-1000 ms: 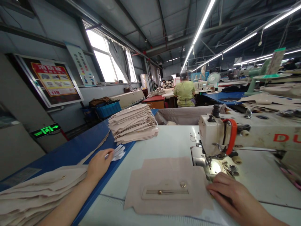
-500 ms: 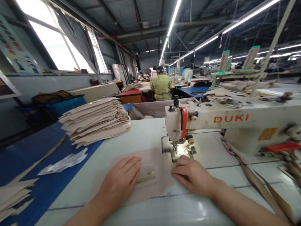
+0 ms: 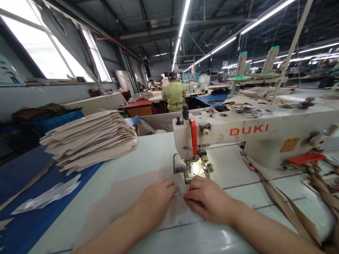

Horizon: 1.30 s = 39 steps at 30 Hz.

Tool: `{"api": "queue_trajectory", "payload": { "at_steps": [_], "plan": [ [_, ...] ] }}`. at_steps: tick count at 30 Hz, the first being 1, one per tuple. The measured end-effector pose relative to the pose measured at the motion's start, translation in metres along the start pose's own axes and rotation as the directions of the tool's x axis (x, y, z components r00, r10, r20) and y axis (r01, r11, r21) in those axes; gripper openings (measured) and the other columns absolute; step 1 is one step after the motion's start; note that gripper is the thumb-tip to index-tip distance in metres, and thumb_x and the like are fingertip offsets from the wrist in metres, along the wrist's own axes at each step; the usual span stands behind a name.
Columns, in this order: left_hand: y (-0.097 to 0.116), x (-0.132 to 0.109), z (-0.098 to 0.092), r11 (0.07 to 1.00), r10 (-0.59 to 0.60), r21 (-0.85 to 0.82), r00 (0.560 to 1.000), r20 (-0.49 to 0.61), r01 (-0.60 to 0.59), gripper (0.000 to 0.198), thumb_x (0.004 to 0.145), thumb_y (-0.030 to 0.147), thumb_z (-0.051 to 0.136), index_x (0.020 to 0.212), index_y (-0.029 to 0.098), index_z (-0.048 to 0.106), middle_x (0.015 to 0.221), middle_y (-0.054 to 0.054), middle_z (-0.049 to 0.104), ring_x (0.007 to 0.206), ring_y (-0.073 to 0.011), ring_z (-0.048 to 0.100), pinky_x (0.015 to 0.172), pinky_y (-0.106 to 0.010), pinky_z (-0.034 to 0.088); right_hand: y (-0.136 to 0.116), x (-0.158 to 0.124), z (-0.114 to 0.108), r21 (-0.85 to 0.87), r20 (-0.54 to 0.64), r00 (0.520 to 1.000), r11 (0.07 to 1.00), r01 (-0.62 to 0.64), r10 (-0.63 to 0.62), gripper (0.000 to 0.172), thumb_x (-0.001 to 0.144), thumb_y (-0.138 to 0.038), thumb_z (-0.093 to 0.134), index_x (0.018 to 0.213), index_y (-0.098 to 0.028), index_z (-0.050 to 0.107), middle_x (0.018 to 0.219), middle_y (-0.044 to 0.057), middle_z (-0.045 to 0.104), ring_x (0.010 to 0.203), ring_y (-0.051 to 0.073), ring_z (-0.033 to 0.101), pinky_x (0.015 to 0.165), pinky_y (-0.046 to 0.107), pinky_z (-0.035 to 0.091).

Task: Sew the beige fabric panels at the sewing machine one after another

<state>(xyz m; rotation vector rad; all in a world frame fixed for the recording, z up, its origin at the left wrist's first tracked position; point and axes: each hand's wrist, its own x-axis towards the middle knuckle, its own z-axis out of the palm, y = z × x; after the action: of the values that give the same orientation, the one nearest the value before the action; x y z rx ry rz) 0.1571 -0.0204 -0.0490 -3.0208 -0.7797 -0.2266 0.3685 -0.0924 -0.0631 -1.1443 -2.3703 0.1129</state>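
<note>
Pale green tabletop (image 3: 150, 148) spreads under and around the fingers (image 3: 168, 185), and beyond them to the right stands a white sewing machine (image 3: 219, 127) lettered DUKI in orange-red capitals. Left of the fingers lies a blue tabletop (image 3: 34, 229); a thick stack of beige cloth pieces (image 3: 91, 139) rests farther off on that side. One thin beige cloth piece (image 3: 116, 201) lies flat, partly under the left hand (image 3: 156, 201), its far right corner just beside the machine's lit needle area. The left fingers are bent and laid on the cloth; the right hand (image 3: 212, 199) has its fingers curled together at the cloth's right edge. Whether either pinches it, I cannot tell. Brown straps (image 3: 277, 203) trail well to the right of the fingers, and a crumpled white strip (image 3: 47, 195) lies well to their left. Nearer than the fingers runs a printed scale (image 3: 180, 227), its figures too blurred to read. Right of them, on the machine, an orange sticker (image 3: 290, 145) carries print too small to read.
</note>
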Motion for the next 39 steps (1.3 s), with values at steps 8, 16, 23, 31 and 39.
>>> {"api": "queue_trajectory", "payload": {
  "at_steps": [8, 16, 23, 31, 39],
  "plan": [
    [0.0, 0.008, 0.018, 0.986, 0.165, 0.011, 0.983, -0.08, -0.165, 0.025, 0.09, 0.004, 0.044, 0.086, 0.018, 0.065, 0.088, -0.005, 0.068, 0.082, -0.0212, 0.064, 0.076, -0.034, 0.055, 0.0, 0.0, -0.001, -0.012, 0.0, 1.0, 1.0, -0.008, 0.008, 0.016, 0.091, -0.018, 0.054, 0.09, -0.017, 0.071, 0.081, 0.005, 0.062, 0.08, 0.019, 0.053, 0.072, 0.03, 0.042],
    [-0.002, 0.009, 0.024, 0.978, 0.206, 0.086, 0.953, -0.224, -0.191, 0.023, 0.092, 0.003, 0.046, 0.083, 0.018, 0.061, 0.084, -0.004, 0.065, 0.078, -0.0201, 0.064, 0.07, -0.032, 0.056, 0.0, -0.001, 0.001, 0.001, 0.002, 1.0, 1.0, -0.013, 0.013, 0.016, 0.091, -0.019, 0.055, 0.089, -0.017, 0.071, 0.081, 0.005, 0.061, 0.08, 0.019, 0.053, 0.074, 0.03, 0.042],
    [-0.001, 0.011, 0.029, 0.967, 0.251, 0.116, 0.915, -0.316, -0.225, 0.025, 0.096, 0.005, 0.04, 0.087, 0.016, 0.061, 0.084, -0.005, 0.067, 0.076, -0.0213, 0.066, 0.068, -0.034, 0.059, 0.001, -0.001, 0.003, -0.006, -0.006, 1.0, 1.0, -0.018, 0.018, 0.017, 0.092, -0.019, 0.054, 0.09, -0.017, 0.071, 0.081, 0.005, 0.062, 0.08, 0.019, 0.053, 0.075, 0.03, 0.042],
    [0.002, 0.014, 0.027, 0.962, 0.272, 0.116, 0.863, -0.426, -0.245, 0.047, 0.104, 0.016, 0.022, 0.083, 0.016, 0.063, 0.079, -0.006, 0.068, 0.072, -0.0187, 0.066, 0.067, -0.032, 0.058, 0.002, 0.0, 0.002, -0.004, -0.01, 1.0, 1.0, -0.008, 0.008, 0.017, 0.092, -0.019, 0.054, 0.089, -0.017, 0.071, 0.08, 0.004, 0.061, 0.078, 0.018, 0.052, 0.074, 0.029, 0.041],
    [-0.003, 0.012, 0.031, 0.963, 0.27, 0.12, 0.869, -0.415, -0.242, 0.039, 0.1, 0.008, 0.029, 0.093, 0.015, 0.066, 0.089, -0.007, 0.072, 0.081, -0.0193, 0.069, 0.072, -0.032, 0.06, 0.002, 0.0, 0.004, -0.009, -0.021, 1.0, 1.0, -0.009, 0.009, 0.017, 0.09, -0.017, 0.054, 0.089, -0.017, 0.071, 0.08, 0.004, 0.061, 0.078, 0.018, 0.051, 0.074, 0.029, 0.041]
  ]
}}
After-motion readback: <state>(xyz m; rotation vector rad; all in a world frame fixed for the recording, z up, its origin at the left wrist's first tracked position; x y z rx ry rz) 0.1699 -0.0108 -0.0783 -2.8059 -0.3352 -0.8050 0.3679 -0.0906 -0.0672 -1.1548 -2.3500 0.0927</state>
